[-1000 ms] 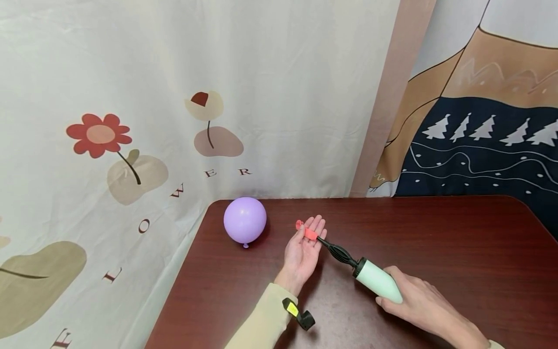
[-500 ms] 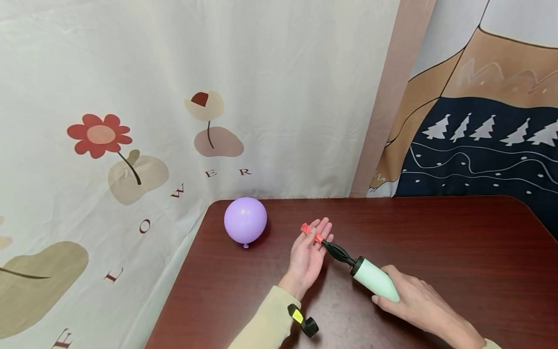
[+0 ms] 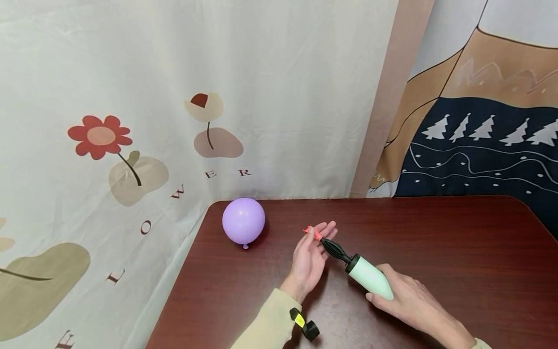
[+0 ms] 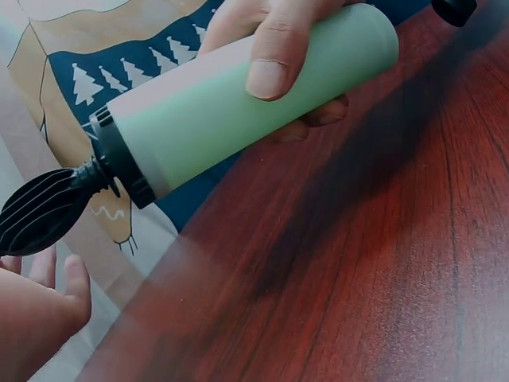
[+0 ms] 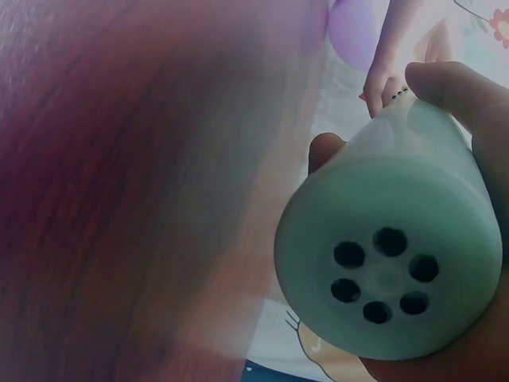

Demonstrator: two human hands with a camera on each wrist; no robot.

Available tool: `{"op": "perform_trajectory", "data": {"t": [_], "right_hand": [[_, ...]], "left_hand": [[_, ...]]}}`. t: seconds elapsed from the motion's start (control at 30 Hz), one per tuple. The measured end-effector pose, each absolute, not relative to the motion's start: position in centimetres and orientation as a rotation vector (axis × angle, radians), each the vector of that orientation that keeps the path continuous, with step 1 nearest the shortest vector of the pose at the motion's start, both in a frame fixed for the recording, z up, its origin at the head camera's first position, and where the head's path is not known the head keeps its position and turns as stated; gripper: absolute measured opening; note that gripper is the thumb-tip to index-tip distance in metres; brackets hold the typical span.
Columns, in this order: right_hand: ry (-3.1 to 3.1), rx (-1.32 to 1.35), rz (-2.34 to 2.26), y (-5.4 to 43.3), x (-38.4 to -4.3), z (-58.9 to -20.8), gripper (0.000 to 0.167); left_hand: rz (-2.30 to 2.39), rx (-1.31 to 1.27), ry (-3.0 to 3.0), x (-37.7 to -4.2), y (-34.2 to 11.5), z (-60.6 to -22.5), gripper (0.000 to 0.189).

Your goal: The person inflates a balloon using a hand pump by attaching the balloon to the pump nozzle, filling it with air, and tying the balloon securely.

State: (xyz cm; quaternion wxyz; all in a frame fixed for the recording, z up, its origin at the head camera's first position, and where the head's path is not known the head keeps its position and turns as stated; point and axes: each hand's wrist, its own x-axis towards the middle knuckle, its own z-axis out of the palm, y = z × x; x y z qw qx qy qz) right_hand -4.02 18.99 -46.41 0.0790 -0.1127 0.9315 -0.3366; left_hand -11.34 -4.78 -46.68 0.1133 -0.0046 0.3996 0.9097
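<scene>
In the head view, my left hand (image 3: 307, 266) pinches a small uninflated red balloon (image 3: 317, 235) between thumb and fingers, palm up. The balloon's neck sits over the nozzle of a balloon pump (image 3: 370, 278), right by its ribbed black tip (image 3: 333, 249). My right hand (image 3: 411, 299) grips the pump's pale green body, which slants toward the left hand. The left wrist view shows the right thumb (image 4: 277, 60) along the pump's side. Several round holes mark the pump's end cap (image 5: 386, 278) in the right wrist view.
An inflated purple balloon (image 3: 243, 220), knotted at its neck, rests at the back left of the dark red-brown table (image 3: 457, 242). Printed cloth (image 3: 296, 97) hangs behind the table and along its left side. A black strap with a camera (image 3: 305, 325) is on the left wrist.
My left hand and the red balloon have shifted right and slightly nearer. The pump and right hand have moved a little left. Less nozzle shows between the balloon and the ribbed part.
</scene>
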Motion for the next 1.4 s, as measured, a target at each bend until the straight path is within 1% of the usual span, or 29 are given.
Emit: {"op": "perform_trajectory", "data": {"t": [0.33, 0.6, 0.83, 1.03, 1.13, 1.23, 1.33, 1.4], "right_hand": [[2.764, -0.303, -1.053, 18.5, -4.1, -46.6, 0.063], [2.767, -0.293, -1.062, 18.1, -4.0, -46.6, 0.063], [2.758, -0.314, -1.061, 17.4, -4.0, -46.7, 0.063], [2.740, -0.319, -1.084, 16.9, -4.0, -46.7, 0.062], [2.728, -0.311, -1.096, 16.8, -4.0, -46.6, 0.062], [2.715, -0.302, -1.117, 16.6, -4.0, -46.5, 0.063], [2.703, -0.297, -1.154, 16.5, -4.1, -46.3, 0.065], [2.696, -0.292, -1.173, 16.5, -4.1, -46.1, 0.065]], "left_hand": [[2.670, -0.023, 1.225, -11.0, -4.4, -47.2, 0.039], [2.721, -0.087, 1.210, -10.8, -3.5, -47.5, 0.026], [2.823, -0.063, 1.232, -10.7, -2.3, -47.9, 0.027], [2.805, -0.022, 1.367, -10.6, -2.1, -48.1, 0.027], [2.745, -0.017, 1.459, -10.6, -2.4, -48.2, 0.030], [2.700, -0.009, 1.475, -10.7, -2.7, -48.0, 0.044], [2.707, 0.003, 1.358, -11.0, -3.2, -47.6, 0.059], [2.723, -0.006, 1.261, -11.2, -3.6, -47.3, 0.063]]}}
